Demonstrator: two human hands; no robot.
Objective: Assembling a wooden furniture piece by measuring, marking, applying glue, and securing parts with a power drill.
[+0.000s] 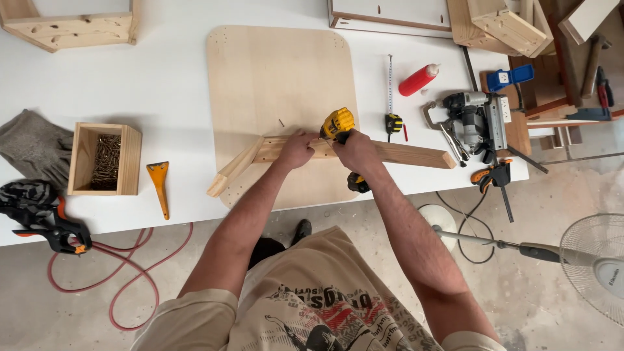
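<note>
A white workbench [175, 84] fills the top of my view, with bare concrete floor below its near edge. A pale wooden board [279, 78] with rounded corners lies flat in the middle of the bench. On its near part lie two wood strips that meet at an angle: a long one [409, 155] running off to my right past the board's edge, and a short one [234, 169] slanting down to my left.

My left hand [296, 151] is closed over the joint, pressing the strips down onto the board. My right hand [356, 153] is clenched around the grip of a yellow drill [338, 123], whose nose points toward the joint just beside my left fingers. I cannot tell whether the bit touches the wood.

To my left stand a small wooden box [127, 159] of screws and, just beside it, a scraper [159, 179] with an orange handle. Grey gloves [32, 146] lie further left, and a black clamp [55, 227] sits at the bench edge above a red hose [130, 279] looped on the floor.

To my right lie a tape measure [392, 120], a red bottle [418, 79], a nail gun [478, 117] and another clamp [494, 175]. A fan [595, 260] stands on the floor at far right.
</note>
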